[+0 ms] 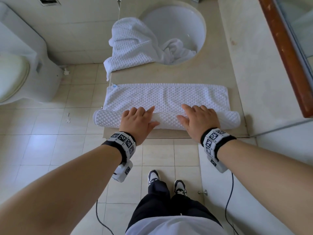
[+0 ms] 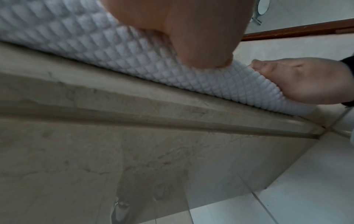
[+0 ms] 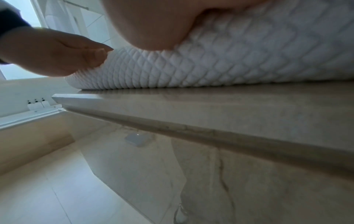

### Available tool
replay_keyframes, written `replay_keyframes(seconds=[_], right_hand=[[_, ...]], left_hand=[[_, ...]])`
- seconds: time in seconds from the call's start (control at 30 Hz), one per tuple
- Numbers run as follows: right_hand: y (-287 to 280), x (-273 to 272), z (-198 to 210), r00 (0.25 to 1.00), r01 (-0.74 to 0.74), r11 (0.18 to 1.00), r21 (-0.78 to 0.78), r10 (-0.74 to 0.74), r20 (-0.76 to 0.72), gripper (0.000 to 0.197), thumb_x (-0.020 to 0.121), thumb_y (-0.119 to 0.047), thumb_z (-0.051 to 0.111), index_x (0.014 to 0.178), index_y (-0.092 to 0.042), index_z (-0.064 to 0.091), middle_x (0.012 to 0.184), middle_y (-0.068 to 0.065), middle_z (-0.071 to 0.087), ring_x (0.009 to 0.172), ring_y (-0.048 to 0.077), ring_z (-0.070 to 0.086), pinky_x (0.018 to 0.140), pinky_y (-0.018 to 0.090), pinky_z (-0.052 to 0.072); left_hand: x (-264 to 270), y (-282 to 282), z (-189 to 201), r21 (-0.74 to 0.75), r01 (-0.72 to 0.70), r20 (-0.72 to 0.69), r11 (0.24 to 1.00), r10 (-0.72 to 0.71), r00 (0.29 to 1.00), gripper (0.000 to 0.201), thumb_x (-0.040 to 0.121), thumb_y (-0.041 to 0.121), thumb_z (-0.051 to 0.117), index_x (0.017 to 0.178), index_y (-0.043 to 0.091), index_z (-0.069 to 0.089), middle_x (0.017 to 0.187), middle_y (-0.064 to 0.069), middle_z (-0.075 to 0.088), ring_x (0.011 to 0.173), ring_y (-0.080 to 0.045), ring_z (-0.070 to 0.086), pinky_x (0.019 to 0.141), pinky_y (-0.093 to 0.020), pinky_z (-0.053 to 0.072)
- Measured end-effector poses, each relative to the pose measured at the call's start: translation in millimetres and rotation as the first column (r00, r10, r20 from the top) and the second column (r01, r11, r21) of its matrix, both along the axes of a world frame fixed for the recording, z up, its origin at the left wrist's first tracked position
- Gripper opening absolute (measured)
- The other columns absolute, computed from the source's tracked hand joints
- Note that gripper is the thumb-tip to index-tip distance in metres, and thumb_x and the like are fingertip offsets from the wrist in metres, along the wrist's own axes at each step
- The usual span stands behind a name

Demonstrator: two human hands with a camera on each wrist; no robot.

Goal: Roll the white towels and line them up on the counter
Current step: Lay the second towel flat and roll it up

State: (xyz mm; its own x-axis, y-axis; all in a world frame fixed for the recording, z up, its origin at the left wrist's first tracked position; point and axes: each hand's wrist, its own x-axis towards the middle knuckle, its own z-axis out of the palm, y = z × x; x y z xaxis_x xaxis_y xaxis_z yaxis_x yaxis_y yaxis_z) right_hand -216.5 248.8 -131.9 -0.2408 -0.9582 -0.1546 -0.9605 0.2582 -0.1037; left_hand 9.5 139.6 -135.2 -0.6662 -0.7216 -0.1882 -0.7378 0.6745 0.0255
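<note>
A white waffle towel [image 1: 166, 97] lies flat across the beige counter [image 1: 169, 73], its near part wound into a roll [image 1: 106, 118] at the counter's front edge. My left hand [image 1: 137, 117] rests on top of the roll left of centre, fingers pointing forward. My right hand [image 1: 198, 117] lies on it right of centre in the same way. In the left wrist view the left hand's thumb [image 2: 191, 30] presses the roll [image 2: 95, 45], with the right hand [image 2: 306, 81] beyond. In the right wrist view the right hand [image 3: 149, 22] bears on the roll [image 3: 229, 60], with the left hand [image 3: 57, 53] further along.
A second white towel [image 1: 133, 46] lies crumpled at the counter's left end, partly hanging into the round sink [image 1: 174, 22]. A toilet [image 1: 17, 65] stands at the left. A wood-framed mirror [image 1: 284, 53] runs along the right. The roll's left end overhangs the counter edge [image 3: 210, 106].
</note>
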Motion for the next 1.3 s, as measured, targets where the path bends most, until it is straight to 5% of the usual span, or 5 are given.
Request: replay_keyframes(seconds=[0.3, 0.6, 0.83, 1.1, 1.3], right_hand=[[-3.2, 2.5, -3.3, 0.997, 0.027, 1.0, 0.008, -0.027, 0.071, 0.049, 0.099, -0.057, 0.023, 0.125, -0.023, 0.047, 0.072, -0.007, 0.057, 0.073, 0.02, 0.05, 0.069, 0.035, 0.037], [-21.1, -4.3, -9.7, 0.995, 0.095, 0.995, -0.011, -0.095, 0.008, 0.056, 0.097, -0.056, 0.028, 0.142, -0.024, 0.034, 0.114, 0.008, 0.059, 0.105, 0.03, 0.051, 0.084, 0.042, 0.042], [-50.9, -19.9, -9.4, 0.986, 0.15, 0.985, 0.08, -0.155, 0.058, 0.067, 0.093, -0.062, 0.033, 0.15, -0.029, 0.02, 0.136, 0.007, 0.042, 0.124, 0.031, 0.036, 0.103, 0.045, 0.032], [-37.4, -5.2, 2.6, 0.996, 0.082, 0.99, -0.115, -0.077, 0.043, 0.051, 0.095, -0.052, 0.038, 0.132, -0.017, 0.048, 0.109, 0.008, 0.057, 0.099, 0.031, 0.051, 0.084, 0.043, 0.042], [-3.3, 18.5, -11.7, 0.997, 0.017, 0.994, -0.109, -0.024, -0.068, 0.068, 0.093, -0.068, 0.027, 0.138, -0.02, 0.046, 0.104, 0.002, 0.052, 0.092, 0.026, 0.046, 0.083, 0.042, 0.038]], left_hand=[[-3.2, 3.2, 9.6, 0.088, -0.082, -0.004, 0.993, 0.082, 0.997, 0.061, 0.099, 0.062, 0.011, 0.152, 0.039, 0.03, 0.129, 0.003, 0.057, 0.12, -0.023, 0.049, 0.102, -0.044, 0.035], [-22.4, -17.1, 0.5, 0.084, -0.169, -0.015, 0.982, 0.171, 0.985, 0.058, 0.099, 0.058, 0.01, 0.153, 0.04, 0.023, 0.132, -0.001, 0.049, 0.121, -0.024, 0.044, 0.101, -0.044, 0.033], [-35.4, -46.0, -3.4, 0.206, -0.22, 0.071, 0.953, 0.21, 0.975, 0.062, 0.096, 0.064, 0.007, 0.155, 0.045, 0.0, 0.166, 0.0, 0.003, 0.153, -0.027, -0.007, 0.12, -0.058, -0.003], [-45.9, -65.7, -4.8, 0.254, -0.237, 0.144, 0.938, 0.206, 0.968, 0.065, 0.096, 0.065, 0.008, 0.155, 0.043, -0.006, 0.167, -0.001, -0.009, 0.152, -0.029, -0.014, 0.119, -0.061, -0.005], [-48.8, -73.3, -6.1, 0.261, -0.225, 0.118, 0.939, 0.201, 0.973, 0.066, 0.095, 0.067, 0.01, 0.156, 0.042, 0.001, 0.167, -0.001, -0.002, 0.153, -0.029, -0.007, 0.12, -0.061, -0.001]])
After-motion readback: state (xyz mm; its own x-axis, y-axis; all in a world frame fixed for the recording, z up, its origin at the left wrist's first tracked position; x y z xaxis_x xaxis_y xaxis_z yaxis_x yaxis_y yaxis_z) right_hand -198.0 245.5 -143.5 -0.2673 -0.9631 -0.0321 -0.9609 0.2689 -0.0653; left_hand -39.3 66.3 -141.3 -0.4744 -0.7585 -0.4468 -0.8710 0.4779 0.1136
